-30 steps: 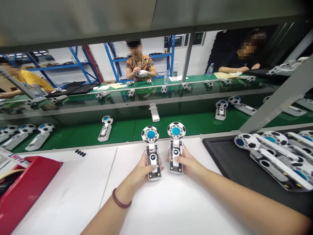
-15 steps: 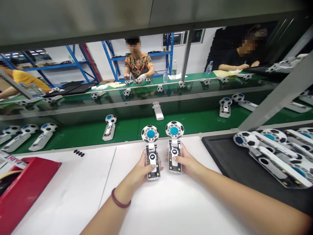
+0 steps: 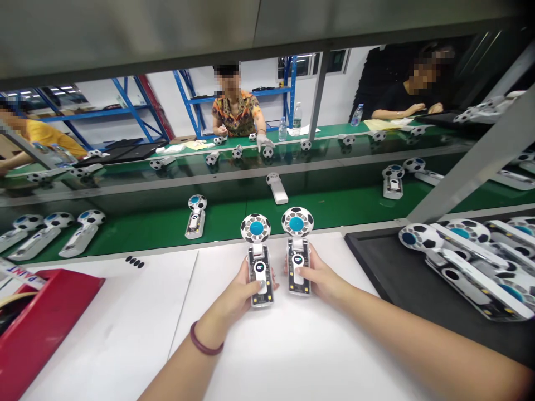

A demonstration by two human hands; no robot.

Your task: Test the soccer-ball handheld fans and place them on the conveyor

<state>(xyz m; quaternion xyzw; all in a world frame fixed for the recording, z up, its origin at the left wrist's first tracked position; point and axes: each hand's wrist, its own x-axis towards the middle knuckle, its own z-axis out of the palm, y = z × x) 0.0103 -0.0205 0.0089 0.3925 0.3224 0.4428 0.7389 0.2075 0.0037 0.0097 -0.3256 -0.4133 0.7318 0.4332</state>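
Observation:
My left hand (image 3: 239,294) grips the handle of a handheld fan with a football-patterned head (image 3: 256,229), thumb on its front below a lit round display. My right hand (image 3: 320,276) holds a second, matching fan (image 3: 297,223) the same way, thumb on the handle. Both fans stand side by side on the white table (image 3: 292,356), heads pointing away from me.
A black tray (image 3: 401,284) at right carries several more fans (image 3: 460,262). A red bin (image 3: 45,317) sits at left. Several small black pads (image 3: 137,261) lie near the table's far edge. Fans lie on the green conveyor belt (image 3: 225,220). Three people sit across the belt.
The fans on the belt have drifted to the right. The display on my left fan has lit. The person opposite has reached a gloved hand onto the far belt.

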